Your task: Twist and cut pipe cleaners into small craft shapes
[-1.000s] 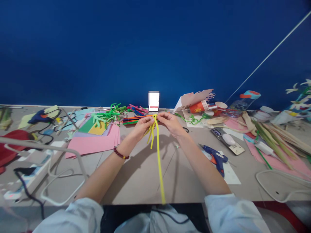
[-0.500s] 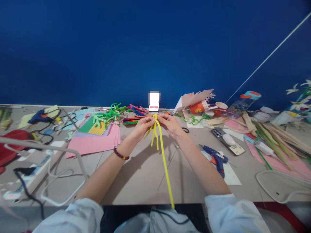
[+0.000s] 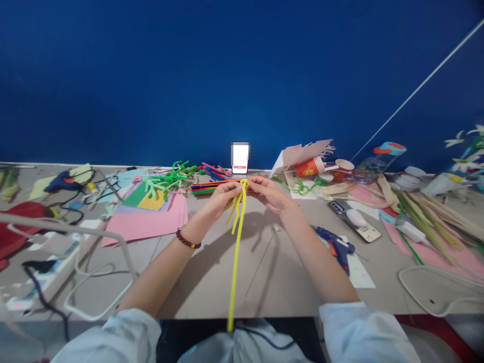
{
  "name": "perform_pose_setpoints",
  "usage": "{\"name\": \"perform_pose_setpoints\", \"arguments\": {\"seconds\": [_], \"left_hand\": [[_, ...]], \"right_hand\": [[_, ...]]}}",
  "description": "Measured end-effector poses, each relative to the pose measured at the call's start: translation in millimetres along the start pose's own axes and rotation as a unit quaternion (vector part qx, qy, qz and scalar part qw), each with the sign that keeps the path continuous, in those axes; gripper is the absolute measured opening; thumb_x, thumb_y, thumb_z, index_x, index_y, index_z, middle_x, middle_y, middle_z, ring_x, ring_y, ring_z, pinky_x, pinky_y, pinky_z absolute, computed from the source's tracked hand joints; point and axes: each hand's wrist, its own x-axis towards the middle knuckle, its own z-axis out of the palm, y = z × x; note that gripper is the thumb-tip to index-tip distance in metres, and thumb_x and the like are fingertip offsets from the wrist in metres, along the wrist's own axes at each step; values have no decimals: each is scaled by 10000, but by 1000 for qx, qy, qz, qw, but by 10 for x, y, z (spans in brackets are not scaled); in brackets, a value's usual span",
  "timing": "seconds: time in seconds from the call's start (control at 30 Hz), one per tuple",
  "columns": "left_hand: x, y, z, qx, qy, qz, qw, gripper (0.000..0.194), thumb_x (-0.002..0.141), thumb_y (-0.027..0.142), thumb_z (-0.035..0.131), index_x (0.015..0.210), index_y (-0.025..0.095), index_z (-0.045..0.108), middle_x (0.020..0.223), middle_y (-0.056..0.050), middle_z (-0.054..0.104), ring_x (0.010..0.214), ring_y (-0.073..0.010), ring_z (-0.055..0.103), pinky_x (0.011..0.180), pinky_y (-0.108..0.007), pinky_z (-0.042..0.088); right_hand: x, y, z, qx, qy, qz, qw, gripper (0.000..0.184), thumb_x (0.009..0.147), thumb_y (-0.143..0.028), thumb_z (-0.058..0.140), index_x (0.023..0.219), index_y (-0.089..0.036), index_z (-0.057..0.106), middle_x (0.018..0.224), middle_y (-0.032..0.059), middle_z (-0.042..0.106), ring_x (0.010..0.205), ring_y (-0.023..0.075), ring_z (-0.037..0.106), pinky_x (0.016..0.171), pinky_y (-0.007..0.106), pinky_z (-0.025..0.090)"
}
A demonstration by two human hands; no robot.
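Pipe cleaner tail (image 3: 235,272) leftward, past table edge (image 3: 287,317)

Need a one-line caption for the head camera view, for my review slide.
Left hand and right hand pinch a looped yellow pipe cleaner above a cluttered craft table, a blue glue gun nearby.

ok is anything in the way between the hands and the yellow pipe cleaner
Nothing visible is: the left hand and right hand both hold the yellow pipe cleaner at its small loop, and its long end hangs free past the table edge.
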Motion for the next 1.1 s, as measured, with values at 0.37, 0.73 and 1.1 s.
{"name": "perform_pose_setpoints", "arguments": {"seconds": [0.37, 0.73, 1.1], "left_hand": [[-20, -5, 60, -31, 3, 6, 999, 277, 606, 336, 796, 683, 141, 614, 623, 11, 565, 561, -82, 507, 555, -219, 386], [-1, -4, 68, -41, 9, 11, 999, 266, 630, 346, 778, 693, 143, 619, 607, 8, 558, 558, -85, 504, 557, -225, 388], [-36, 10, 116, -12, 30, 14, 999, 279, 606, 355, 792, 629, 153, 600, 614, 8, 591, 569, -88, 506, 571, -216, 371]], "right_hand": [[22, 85, 44, 56, -17, 6, 998, 238, 624, -367, 775, 758, -232, 633, 696, -23, 616, 667, 130, 560, 691, 290, 476], [26, 70, 2, -4, -5, -8, 1000, 243, 671, -410, 736, 805, -222, 660, 771, 10, 641, 735, 155, 574, 736, 326, 482], [30, 87, 5, 23, 8, 2, 1000, 298, 594, -391, 803, 771, -214, 641, 705, -27, 630, 674, 121, 580, 729, 287, 486]]}}
